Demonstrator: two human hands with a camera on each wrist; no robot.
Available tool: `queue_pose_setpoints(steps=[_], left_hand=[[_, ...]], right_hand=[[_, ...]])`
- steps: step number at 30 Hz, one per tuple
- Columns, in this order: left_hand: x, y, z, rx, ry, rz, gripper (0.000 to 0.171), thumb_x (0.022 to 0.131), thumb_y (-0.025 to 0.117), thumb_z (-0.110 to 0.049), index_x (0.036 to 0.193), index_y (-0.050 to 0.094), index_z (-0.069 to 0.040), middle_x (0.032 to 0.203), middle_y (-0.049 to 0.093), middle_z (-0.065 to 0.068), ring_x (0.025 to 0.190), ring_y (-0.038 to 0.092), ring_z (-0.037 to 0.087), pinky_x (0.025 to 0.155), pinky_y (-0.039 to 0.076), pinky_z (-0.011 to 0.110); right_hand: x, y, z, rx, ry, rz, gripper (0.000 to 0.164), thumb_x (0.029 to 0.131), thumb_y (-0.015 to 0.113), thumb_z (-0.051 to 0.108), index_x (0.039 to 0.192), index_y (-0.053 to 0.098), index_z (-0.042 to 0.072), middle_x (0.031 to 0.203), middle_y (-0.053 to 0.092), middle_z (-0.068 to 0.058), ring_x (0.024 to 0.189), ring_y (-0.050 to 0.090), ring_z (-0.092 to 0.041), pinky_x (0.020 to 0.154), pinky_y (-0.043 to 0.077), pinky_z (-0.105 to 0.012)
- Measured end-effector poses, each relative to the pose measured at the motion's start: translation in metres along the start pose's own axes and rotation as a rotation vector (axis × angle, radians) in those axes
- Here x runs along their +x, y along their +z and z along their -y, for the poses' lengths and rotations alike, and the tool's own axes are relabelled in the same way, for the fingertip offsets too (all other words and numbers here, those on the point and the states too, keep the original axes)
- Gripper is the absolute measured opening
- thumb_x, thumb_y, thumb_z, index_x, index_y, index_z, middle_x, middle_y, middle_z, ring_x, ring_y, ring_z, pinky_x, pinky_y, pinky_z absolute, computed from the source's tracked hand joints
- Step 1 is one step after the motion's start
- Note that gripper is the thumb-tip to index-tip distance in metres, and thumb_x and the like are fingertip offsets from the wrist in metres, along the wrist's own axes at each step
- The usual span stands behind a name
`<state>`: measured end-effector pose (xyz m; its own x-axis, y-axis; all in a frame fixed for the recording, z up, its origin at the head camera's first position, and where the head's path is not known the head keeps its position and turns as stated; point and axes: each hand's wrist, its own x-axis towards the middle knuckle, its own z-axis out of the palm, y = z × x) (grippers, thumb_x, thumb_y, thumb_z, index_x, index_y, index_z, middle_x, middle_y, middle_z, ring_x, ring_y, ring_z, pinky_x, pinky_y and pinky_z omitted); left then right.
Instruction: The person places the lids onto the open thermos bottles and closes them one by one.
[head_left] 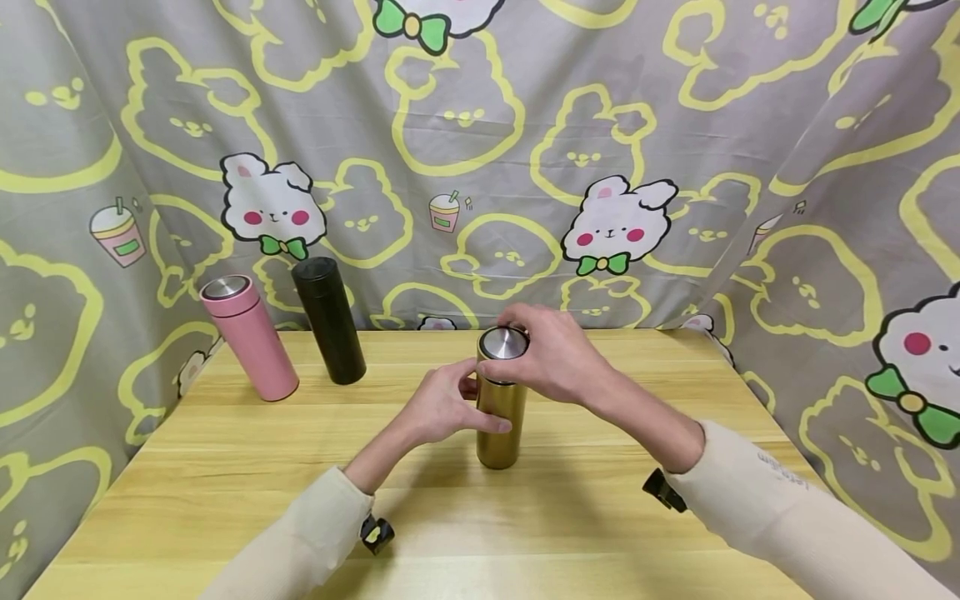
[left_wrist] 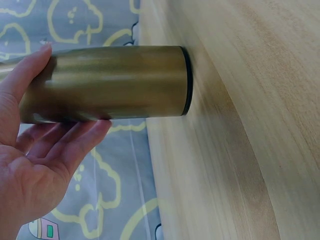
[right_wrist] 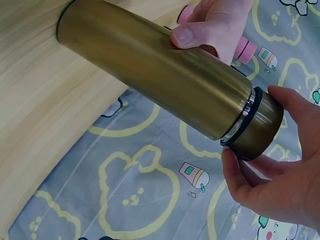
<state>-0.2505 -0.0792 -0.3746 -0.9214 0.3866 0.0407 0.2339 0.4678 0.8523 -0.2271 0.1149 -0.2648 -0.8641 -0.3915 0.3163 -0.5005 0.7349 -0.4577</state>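
Observation:
A gold thermos bottle [head_left: 501,433] stands upright on the wooden table, near the middle. Its lid [right_wrist: 264,125] is gold-sided with a brushed silver top, and in the right wrist view a silvery, dark-edged gap shows between lid and body. My left hand [head_left: 442,406] grips the body from the left, thumb across the near side and fingers round the far side. From the right, my right hand [head_left: 558,354] holds the lid between thumb and fingers. In the left wrist view the bottle's dark-rimmed base [left_wrist: 187,81] meets the tabletop.
At the back left stand a pink thermos [head_left: 255,346] with a silver-topped lid and a black thermos [head_left: 330,321] beside it. A grey curtain [head_left: 480,150] printed with yellow outlines and white rabbits hangs behind the table [head_left: 225,467]. Black straps [head_left: 377,533] sit at both wrists.

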Motion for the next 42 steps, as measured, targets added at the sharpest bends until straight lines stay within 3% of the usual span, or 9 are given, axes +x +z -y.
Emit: queue_pose_setpoints(steps=[6,13,17,20,24,27,32,42], left_hand=[[0.000,0.000,0.001,-0.013,0.003,-0.008,0.076,0.061,0.096,-0.048,0.128,0.064,-0.033,0.121,0.070,-0.009,0.108,0.070,0.013,0.092,0.057,0.037],[0.000,0.001,0.001,-0.010,0.013,-0.011,0.072,0.061,0.097,-0.047,0.124,0.065,-0.034,0.119,0.071,-0.010,0.106,0.070,0.012,0.091,0.057,0.036],[-0.001,0.001,0.001,-0.013,0.015,-0.009,0.075,0.061,0.096,-0.048,0.128,0.064,-0.036,0.123,0.069,-0.011,0.108,0.069,0.012,0.092,0.057,0.037],[-0.001,0.001,0.001,-0.014,0.022,0.000,0.077,0.062,0.096,-0.047,0.130,0.061,-0.036,0.121,0.070,-0.011,0.108,0.070,0.012,0.092,0.057,0.037],[0.000,0.001,0.001,-0.004,0.033,0.008,0.075,0.064,0.095,-0.047,0.130,0.060,-0.037,0.116,0.072,-0.011,0.106,0.071,0.012,0.092,0.057,0.039],[0.000,0.000,0.001,-0.002,0.027,0.009,0.076,0.064,0.095,-0.047,0.131,0.060,-0.037,0.117,0.071,-0.011,0.106,0.071,0.012,0.092,0.057,0.039],[0.001,0.000,0.001,-0.011,0.016,0.011,0.078,0.063,0.096,-0.047,0.131,0.060,-0.035,0.118,0.071,-0.010,0.107,0.070,0.013,0.092,0.057,0.039],[0.001,0.001,0.002,-0.008,0.017,0.003,0.076,0.063,0.096,-0.047,0.129,0.061,-0.036,0.119,0.071,-0.010,0.107,0.070,0.013,0.092,0.057,0.039]], right_hand=[[0.001,0.003,0.001,-0.009,0.017,-0.015,0.053,0.075,0.086,0.047,0.107,0.063,0.011,0.091,0.064,-0.003,0.083,0.058,-0.020,0.068,0.047,-0.032],[0.000,0.004,0.000,-0.020,0.010,-0.012,0.055,0.076,0.086,0.047,0.109,0.062,0.010,0.094,0.063,-0.004,0.088,0.058,-0.021,0.072,0.048,-0.034],[-0.001,0.000,0.000,-0.011,0.017,0.025,0.064,0.081,0.082,0.049,0.125,0.060,0.008,0.110,0.065,-0.009,0.104,0.059,-0.026,0.085,0.049,-0.042],[-0.002,-0.008,0.001,0.064,0.049,0.056,0.064,0.088,0.075,0.049,0.136,0.058,0.010,0.128,0.064,-0.010,0.118,0.060,-0.029,0.096,0.050,-0.048],[-0.003,-0.019,0.002,0.185,0.094,0.106,0.052,0.093,0.071,0.039,0.139,0.059,0.018,0.139,0.061,-0.005,0.127,0.059,-0.031,0.106,0.047,-0.050],[-0.003,-0.024,0.001,0.207,0.106,0.176,0.052,0.092,0.070,0.029,0.142,0.058,0.022,0.141,0.061,-0.004,0.131,0.057,-0.032,0.110,0.044,-0.051],[-0.003,-0.025,0.000,0.197,0.110,0.263,0.053,0.090,0.068,0.023,0.143,0.058,0.021,0.138,0.062,-0.003,0.129,0.058,-0.028,0.108,0.046,-0.050],[-0.004,-0.024,0.000,0.201,0.068,0.247,0.054,0.087,0.070,0.019,0.140,0.060,0.015,0.130,0.066,-0.003,0.117,0.064,-0.024,0.101,0.051,-0.045]])
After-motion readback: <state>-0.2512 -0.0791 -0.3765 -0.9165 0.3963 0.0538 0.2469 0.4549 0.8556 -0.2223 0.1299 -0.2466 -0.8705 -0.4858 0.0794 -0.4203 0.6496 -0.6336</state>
